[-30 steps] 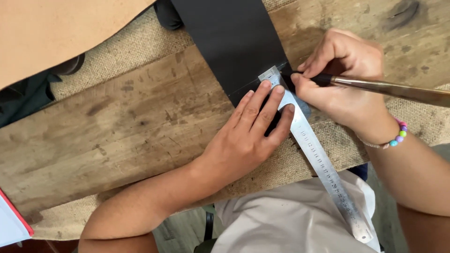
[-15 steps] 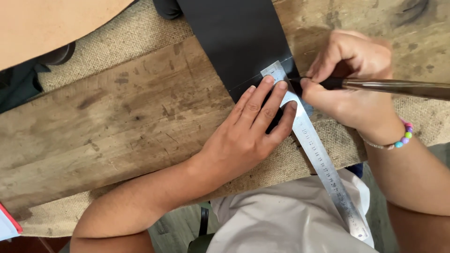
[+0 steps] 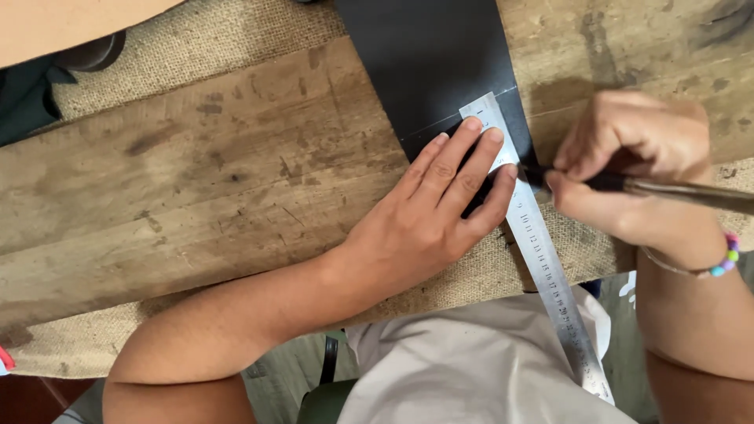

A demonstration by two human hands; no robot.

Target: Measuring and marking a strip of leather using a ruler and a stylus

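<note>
Worn wooden planks make up our counter (image 3: 196, 204), with coarse burlap (image 3: 212, 47) spread beneath them and showing along the near and far edges. On the planks lies a dark sheet (image 3: 428, 63), black and matte, whose far end is cut off by the top of the view, so we cannot tell how long it is. Across its near corner we have laid a steel ruler (image 3: 542, 259); its long axis runs on a slant from the far left, on the sheet, down toward the near right, where it passes off the counter's edge and over our pale clothing (image 3: 471, 369). Our left hand (image 3: 428, 216) lies flat with fingers spread and pressed on the ruler's far end and the sheet, hiding the sheet's near corner. Our right hand (image 3: 628, 173) is closed in a pinch around a slim tool (image 3: 675, 190) with a dark grip and a brownish shaft that points out to the right and leaves the frame; the hand is blurred, and the tip, right against the ruler's edge beside the left fingertips, is too hidden to make out. A beaded bracelet (image 3: 726, 263) circles the right wrist. At the far left a tan board (image 3: 71, 23) and a dark rounded object (image 3: 94, 53) are partly cropped and hard to identify.
</note>
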